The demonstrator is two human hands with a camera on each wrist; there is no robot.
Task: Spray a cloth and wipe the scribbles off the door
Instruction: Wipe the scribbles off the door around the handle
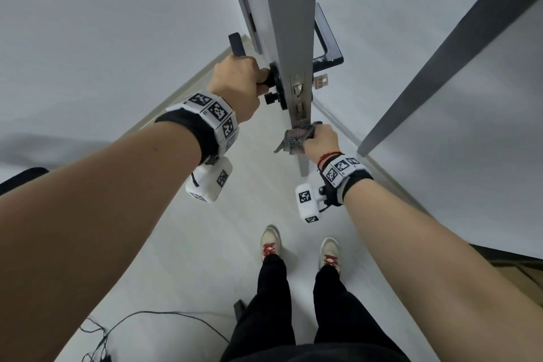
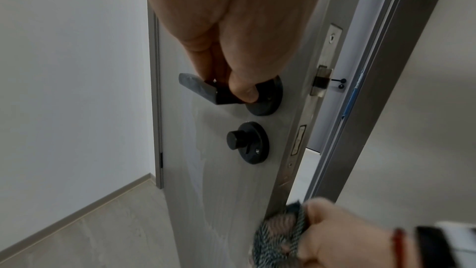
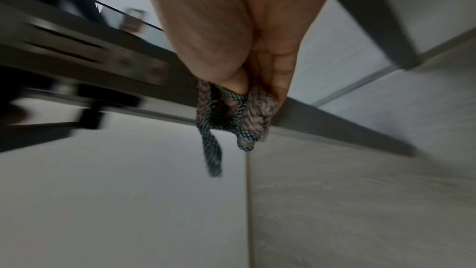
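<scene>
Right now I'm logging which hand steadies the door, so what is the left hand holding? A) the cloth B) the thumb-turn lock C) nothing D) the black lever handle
D: the left hand curls round the black lever handle, while the right hand grips the cloth.

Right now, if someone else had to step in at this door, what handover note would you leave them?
Left hand grips the black lever handle, steadying the open door.
Right hand holds the bunched cloth against the door's edge, below the latch plate.
Done: the face near the handle shows wipe streaks and no scribbles in view.
Left: the door's far face is barely seen, so check it. No spray bottle in view.
</scene>
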